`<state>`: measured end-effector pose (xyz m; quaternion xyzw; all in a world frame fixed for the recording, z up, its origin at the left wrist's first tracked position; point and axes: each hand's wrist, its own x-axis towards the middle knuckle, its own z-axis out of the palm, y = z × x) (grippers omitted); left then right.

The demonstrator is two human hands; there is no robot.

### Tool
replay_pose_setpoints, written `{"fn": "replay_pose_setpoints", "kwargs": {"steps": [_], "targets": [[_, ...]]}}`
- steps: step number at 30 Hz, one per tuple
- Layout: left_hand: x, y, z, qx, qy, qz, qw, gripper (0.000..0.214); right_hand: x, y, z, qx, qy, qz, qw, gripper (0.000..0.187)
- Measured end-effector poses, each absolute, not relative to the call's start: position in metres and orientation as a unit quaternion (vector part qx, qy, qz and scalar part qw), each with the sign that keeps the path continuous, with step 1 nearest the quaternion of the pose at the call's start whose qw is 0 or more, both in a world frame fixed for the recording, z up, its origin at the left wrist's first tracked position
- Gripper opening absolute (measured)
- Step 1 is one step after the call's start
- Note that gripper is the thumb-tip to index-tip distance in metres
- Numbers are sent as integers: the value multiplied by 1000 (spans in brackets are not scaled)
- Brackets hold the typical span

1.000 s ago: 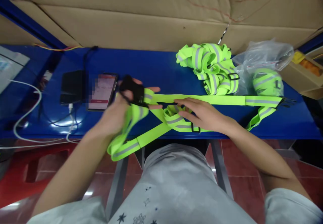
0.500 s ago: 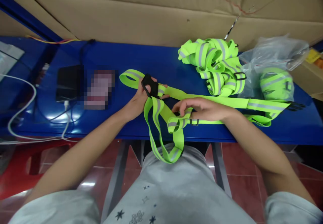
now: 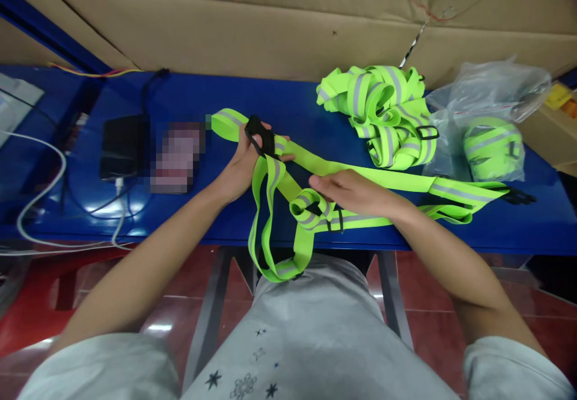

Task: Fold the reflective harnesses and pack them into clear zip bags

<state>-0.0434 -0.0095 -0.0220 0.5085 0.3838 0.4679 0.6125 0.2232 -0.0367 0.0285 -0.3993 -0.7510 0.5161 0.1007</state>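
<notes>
"What is the left hand point(image 3: 246, 160) doing?"
"Holding a black buckle point(image 3: 262, 135) on a yellow-green strap point(image 3: 387, 178); its thumb lies over the buckle, the other fingers partly hidden behind it; one loop of strap drops past the front edge of the tabletop point(image 3: 180, 96)."
"And the right hand point(image 3: 349, 190)?"
"Beside a small coil point(image 3: 299, 209) of the strap; the thumb points left above it; the other fingers are out of sight under the hand, so I cannot tell whether they grip."
"What else is unclear?"
"A pixelated rectangle point(image 3: 175, 156) at left; a green roll point(image 3: 489, 147) seen through a clear bag point(image 3: 491, 93); a box point(image 3: 543, 138), cut off at right."
</notes>
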Motion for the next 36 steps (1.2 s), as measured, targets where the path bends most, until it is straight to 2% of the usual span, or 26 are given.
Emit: {"fn": "replay_pose_setpoints", "kwargs": {"steps": [3, 9, 14, 17, 24, 32, 36], "targets": [[-42, -8, -25, 530, 378, 465, 599, 54, 221, -39, 32, -378, -761, 520, 80, 66], [-47, 1, -29, 533, 388, 481, 577, 51, 244, -33, 36, -370, -710, 593, 84, 49], [-54, 8, -33, 513, 396, 518, 558, 50, 253, -29, 40, -345, -736, 556, 173, 36], [-56, 10, -36, 495, 399, 531, 560, 50, 255, -27, 39, -346, -741, 541, 196, 34], [-46, -1, -29, 481, 396, 559, 548, 52, 250, -30, 28, -401, -779, 387, 287, 31], [-10, -19, -17, 598, 330, 467, 562, 52, 228, -38, 11, -320, -767, 424, 360, 41], [7, -23, -18, 586, 387, 450, 551, 56, 230, -33, 6, -334, -755, 417, 379, 30]]}}
